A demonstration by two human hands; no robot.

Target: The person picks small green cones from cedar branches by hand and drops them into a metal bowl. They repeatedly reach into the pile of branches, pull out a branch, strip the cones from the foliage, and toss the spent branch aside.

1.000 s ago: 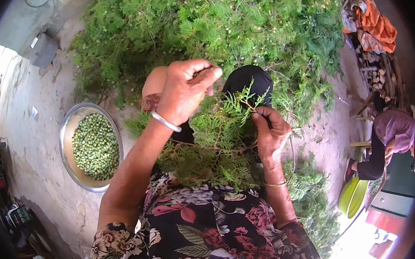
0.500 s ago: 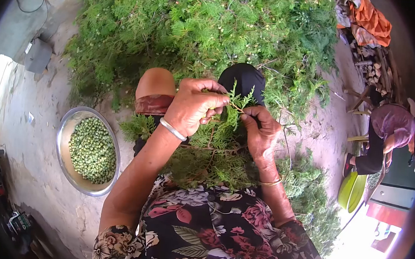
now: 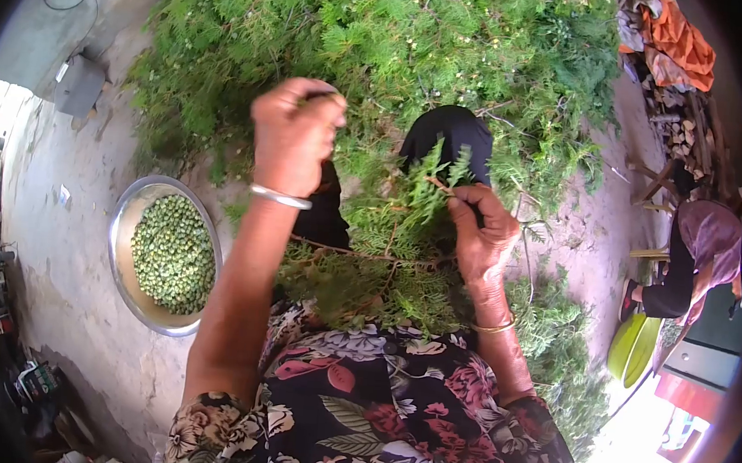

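My right hand [image 3: 485, 231] pinches the stem of a small green sprig [image 3: 432, 188], which points up and left in front of my dark-clad knee. Raised to the left, over the edge of the leafy pile, my left hand [image 3: 293, 136] has its fingers curled closed; what they hold, if anything, is hidden and blurred. Flat green foliage with a thin brown twig [image 3: 389, 276] lies across my lap. At the left, a metal basin [image 3: 118, 253] on the floor contains many small round green cones [image 3: 174, 256].
A large heap of green branches [image 3: 384, 43] spreads in front of me, and more foliage [image 3: 552, 347] lies at the right. Another person [image 3: 701, 246] sits at the far right beside a yellow-green tub [image 3: 635, 349]. Stacked firewood [image 3: 687, 137] and orange sheeting [image 3: 681, 42] are at the upper right.
My left hand has left the sprig and moved up and left, closed. My right hand still holds the sprig, slightly further right. The view has shifted a little.
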